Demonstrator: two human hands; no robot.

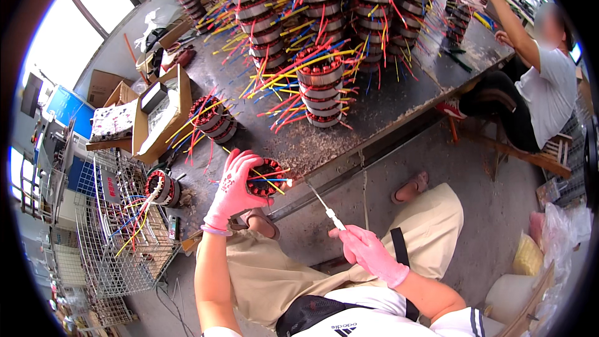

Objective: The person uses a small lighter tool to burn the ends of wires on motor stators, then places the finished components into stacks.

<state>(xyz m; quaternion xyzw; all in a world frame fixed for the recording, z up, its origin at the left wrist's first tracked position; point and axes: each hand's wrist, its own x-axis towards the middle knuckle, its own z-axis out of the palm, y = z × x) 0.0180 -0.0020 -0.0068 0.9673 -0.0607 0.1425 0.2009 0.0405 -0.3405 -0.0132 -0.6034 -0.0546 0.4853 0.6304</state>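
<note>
My left hand (233,188), in a pink glove, is closed on the side of a motor stator (264,175) at the table's near edge. Its ring of red-lined copper windings is tilted up, and yellow, blue, red and white leads stick out to the right. My right hand (373,254), also in pink, is closed around the white handle of a thin metal rod tool (334,218). The tool's tip points up and left toward the stator, apart from it. Left of my left hand stands another stator (163,188) with its leads hanging down.
Tall stacks of stators (321,84) with coloured leads fill the table (274,140). A small stack (214,119) stands at the near left, by an open cardboard box (178,97). Below is a wire basket (118,237). Another person (546,81) sits at the right.
</note>
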